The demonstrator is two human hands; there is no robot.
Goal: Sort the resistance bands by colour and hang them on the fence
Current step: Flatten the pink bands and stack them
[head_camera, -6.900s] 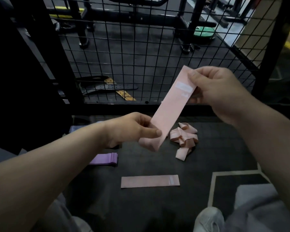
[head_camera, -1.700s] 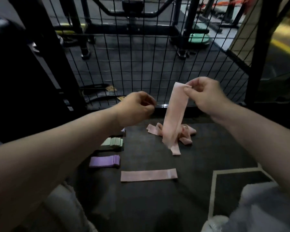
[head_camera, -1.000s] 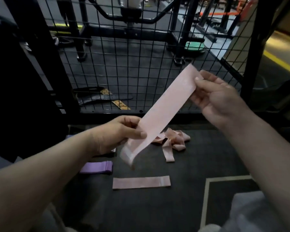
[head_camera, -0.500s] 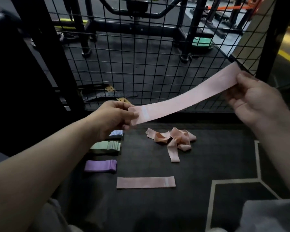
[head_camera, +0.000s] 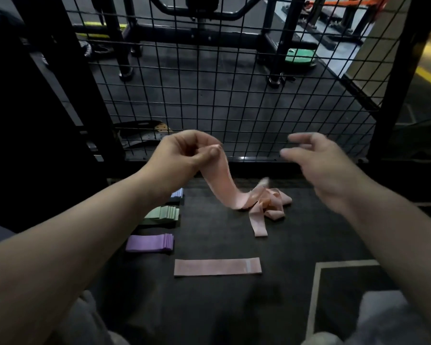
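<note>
Fingers of the left hand (head_camera: pixel 184 153) pinched one end of a pink band (head_camera: pixel 222 188), thumb against forefinger. From there the band ran down and to the right, its far end blurred at the tangled pink pile (head_camera: pixel 271 204) on the floor (head_camera: pixel 296 245). The right hand (head_camera: pixel 319 163) hung open above and right of that pile, holding nothing, and was the nearer one to the loose end. I judged it must reach down and left to catch it.

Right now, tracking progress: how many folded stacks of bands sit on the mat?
3: purple stack nearest, green stack behind it, blue stack farthest, partly behind the left forearm.
</note>
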